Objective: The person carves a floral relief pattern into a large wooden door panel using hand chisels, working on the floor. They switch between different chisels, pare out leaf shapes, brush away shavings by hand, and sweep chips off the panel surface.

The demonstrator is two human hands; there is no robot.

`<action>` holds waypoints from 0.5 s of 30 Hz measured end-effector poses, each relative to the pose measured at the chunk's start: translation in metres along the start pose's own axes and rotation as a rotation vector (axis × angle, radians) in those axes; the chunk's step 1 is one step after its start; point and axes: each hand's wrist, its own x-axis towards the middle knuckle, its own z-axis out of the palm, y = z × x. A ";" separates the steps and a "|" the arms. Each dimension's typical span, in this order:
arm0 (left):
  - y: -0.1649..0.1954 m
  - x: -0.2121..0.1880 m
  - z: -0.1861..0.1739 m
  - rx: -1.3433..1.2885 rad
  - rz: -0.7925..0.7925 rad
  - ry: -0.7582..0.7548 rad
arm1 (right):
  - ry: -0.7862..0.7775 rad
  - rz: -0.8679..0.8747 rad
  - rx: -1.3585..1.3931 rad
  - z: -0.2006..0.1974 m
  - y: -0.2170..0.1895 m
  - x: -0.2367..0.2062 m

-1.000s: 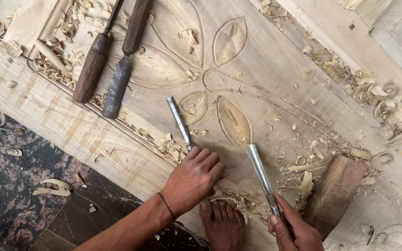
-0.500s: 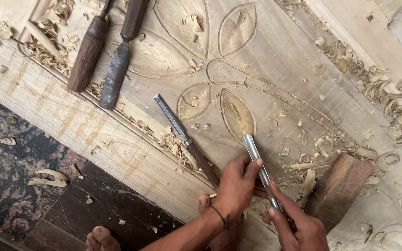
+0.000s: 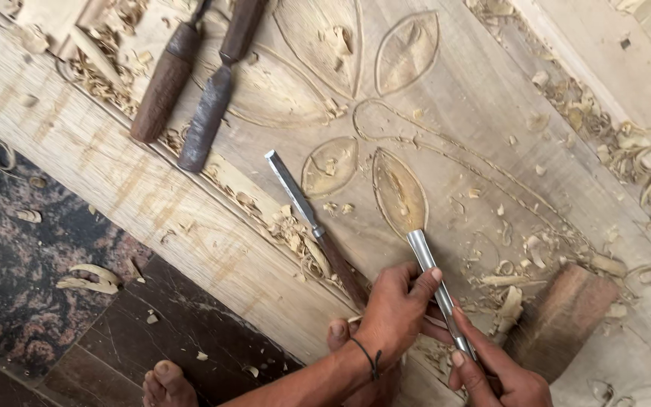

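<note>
Chisels: two dark-handled chisels (image 3: 190, 90) lie idle upper left, a flat chisel (image 3: 307, 218) rests mid-panel. Beside it, the left hand (image 3: 397, 309) has come over to clasp the gouge (image 3: 435, 283), steadying its blade in the leaf-shaped hollow (image 3: 398, 192); the right hand (image 3: 502, 377) grips the handle.

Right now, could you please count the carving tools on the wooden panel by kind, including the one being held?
Tool held in both hands, tip in the leaf cut: 1
Flat metal chisel lying loose: 1
Dark-handled tools lying at the top: 2
Wooden mallet block: 1
Total: 5
</note>
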 end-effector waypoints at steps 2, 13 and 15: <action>-0.002 0.001 0.001 -0.048 -0.004 -0.015 | 0.001 0.025 -0.027 -0.003 -0.001 0.003; -0.013 0.013 -0.003 -0.149 0.092 -0.045 | 0.008 -0.096 0.001 -0.004 -0.007 0.009; -0.014 0.010 -0.001 -0.118 0.046 -0.025 | -0.003 -0.051 0.053 -0.005 -0.008 0.008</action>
